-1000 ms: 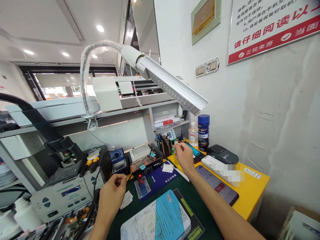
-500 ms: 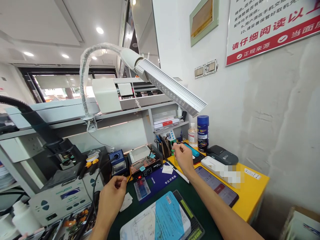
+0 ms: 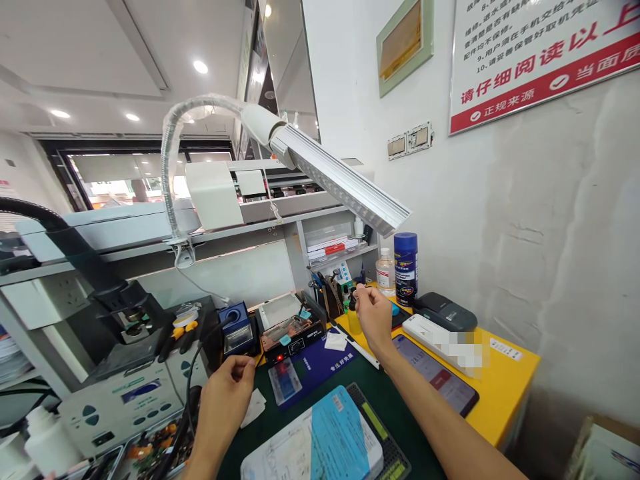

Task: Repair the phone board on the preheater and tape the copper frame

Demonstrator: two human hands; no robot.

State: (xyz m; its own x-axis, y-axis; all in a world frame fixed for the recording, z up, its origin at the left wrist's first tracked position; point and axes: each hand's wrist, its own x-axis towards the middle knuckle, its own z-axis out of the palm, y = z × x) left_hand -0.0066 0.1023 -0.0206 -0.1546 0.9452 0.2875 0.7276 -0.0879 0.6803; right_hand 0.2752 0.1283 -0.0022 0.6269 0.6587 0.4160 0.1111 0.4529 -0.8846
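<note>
My right hand (image 3: 375, 320) is raised at the back right of the bench, thumb and fingertips pinched together; what they hold, if anything, is too small to make out. Just left of those fingers stands a small yellow bottle (image 3: 354, 323) with a dark top; whether they touch it I cannot tell. My left hand (image 3: 227, 393) is closed in a pinch over the left side of the green mat (image 3: 270, 437), its contents hidden. Beside it lies a crumpled white tissue (image 3: 254, 408). A white and blue flat box (image 3: 320, 440) lies between my forearms.
A phone (image 3: 440, 377) and white box (image 3: 425, 333) lie right on the yellow surface (image 3: 505, 380). Blue spray can (image 3: 405, 270) and clear bottle (image 3: 385, 270) stand behind. A lamp (image 3: 345, 180) hangs overhead; the soldering station (image 3: 235, 327) and hot plate (image 3: 295, 333) sit at the back.
My right hand has shifted slightly right, and more of the yellow bottle and its dark top now shows. My left hand has hardly moved.
</note>
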